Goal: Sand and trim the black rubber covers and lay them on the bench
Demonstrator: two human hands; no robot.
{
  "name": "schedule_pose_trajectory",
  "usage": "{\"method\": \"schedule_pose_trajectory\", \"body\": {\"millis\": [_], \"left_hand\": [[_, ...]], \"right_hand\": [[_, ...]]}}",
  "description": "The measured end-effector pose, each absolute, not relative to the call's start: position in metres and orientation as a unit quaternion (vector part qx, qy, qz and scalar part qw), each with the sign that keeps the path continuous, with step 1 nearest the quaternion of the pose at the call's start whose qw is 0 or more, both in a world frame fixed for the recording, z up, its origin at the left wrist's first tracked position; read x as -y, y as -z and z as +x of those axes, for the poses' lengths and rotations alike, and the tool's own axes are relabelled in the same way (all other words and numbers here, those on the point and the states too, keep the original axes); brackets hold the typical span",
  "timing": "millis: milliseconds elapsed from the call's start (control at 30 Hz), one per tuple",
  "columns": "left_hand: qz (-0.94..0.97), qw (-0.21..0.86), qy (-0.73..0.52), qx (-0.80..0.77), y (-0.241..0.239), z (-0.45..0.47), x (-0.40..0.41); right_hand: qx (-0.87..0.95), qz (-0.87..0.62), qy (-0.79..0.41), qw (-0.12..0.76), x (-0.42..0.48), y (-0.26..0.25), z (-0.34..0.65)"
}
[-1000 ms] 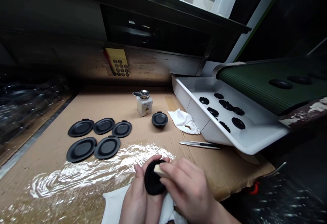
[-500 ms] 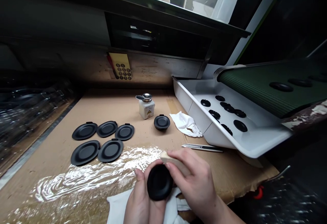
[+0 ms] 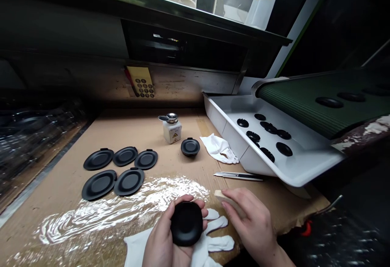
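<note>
Left hand (image 3: 163, 238): holds a black disc (image 3: 186, 224), fingers curled about its rim, at the near edge, over a white glove (image 3: 219, 243).
Right hand (image 3: 252, 218): pinches a pale block (image 3: 224, 197), right of the black disc and apart from it.
Black plates (image 3: 98, 185): five, flat in two rows, left on the cardboard (image 3: 170, 163).
Small bottle (image 3: 172, 132): far middle, beside a lone black dish (image 3: 190, 147).
Knife (image 3: 237, 176): between right hand and white tray (image 3: 228, 126), which holds black pieces (image 3: 284, 149).
</note>
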State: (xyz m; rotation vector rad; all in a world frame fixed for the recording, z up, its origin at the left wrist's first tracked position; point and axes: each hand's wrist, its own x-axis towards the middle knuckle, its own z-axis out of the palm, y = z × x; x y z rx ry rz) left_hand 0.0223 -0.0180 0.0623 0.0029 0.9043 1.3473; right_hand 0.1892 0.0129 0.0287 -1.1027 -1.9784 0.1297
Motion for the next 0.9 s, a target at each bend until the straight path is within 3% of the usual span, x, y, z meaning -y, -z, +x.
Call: {"method": "schedule_pose_trajectory", "body": {"millis": [367, 667, 900], "left_hand": [[0.046, 0.687, -0.623, -0.371, -0.050, 0.021, 0.019], [-0.002, 0.721, -0.621, -0.308, -0.043, 0.022, 0.018], [-0.043, 0.730, -0.622, -0.280, -0.051, 0.022, 0.017]], "right_hand": [[0.819, -0.341, -0.096, 0.452, -0.007, -0.046, 0.152], [0.843, -0.333, 0.006, 0.422, -0.007, -0.056, 0.104], [0.830, -0.352, -0.134, 0.412, -0.008, -0.056, 0.134]]}}
